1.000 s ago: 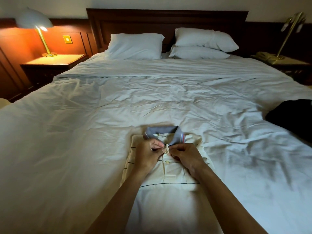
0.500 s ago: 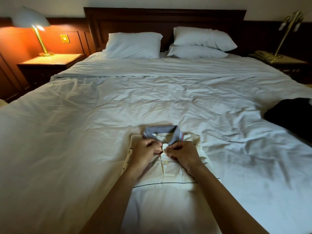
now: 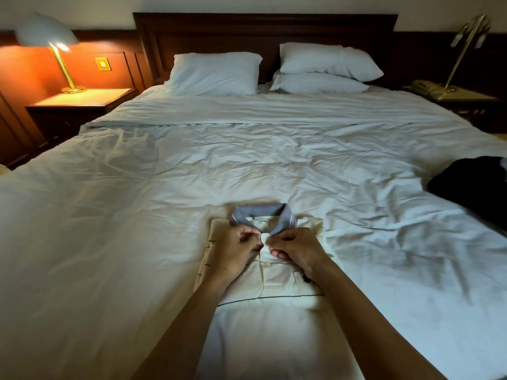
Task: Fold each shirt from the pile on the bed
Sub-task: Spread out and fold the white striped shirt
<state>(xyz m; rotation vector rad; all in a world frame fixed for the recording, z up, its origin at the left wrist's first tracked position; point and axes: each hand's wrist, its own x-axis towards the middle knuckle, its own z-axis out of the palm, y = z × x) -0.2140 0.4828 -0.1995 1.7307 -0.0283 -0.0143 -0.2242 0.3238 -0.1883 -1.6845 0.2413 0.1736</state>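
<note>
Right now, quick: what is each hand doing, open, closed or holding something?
Left hand: closed, pinching the cream shirt at its placket below the collar.
Right hand: closed, pinching the same placket from the other side.

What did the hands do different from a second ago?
Almost nothing. The left hand and right hand still pinch the button strip of the cream striped polo shirt under its grey collar; nothing was let go. The shirt, the black clothing and white pillows stayed put.

Matt cream cloth shirt (image 3: 277, 281) lies on wrinkled white cotton-like sheet (image 3: 192, 174); headboard (image 3: 263, 31) polished dark wood.
</note>
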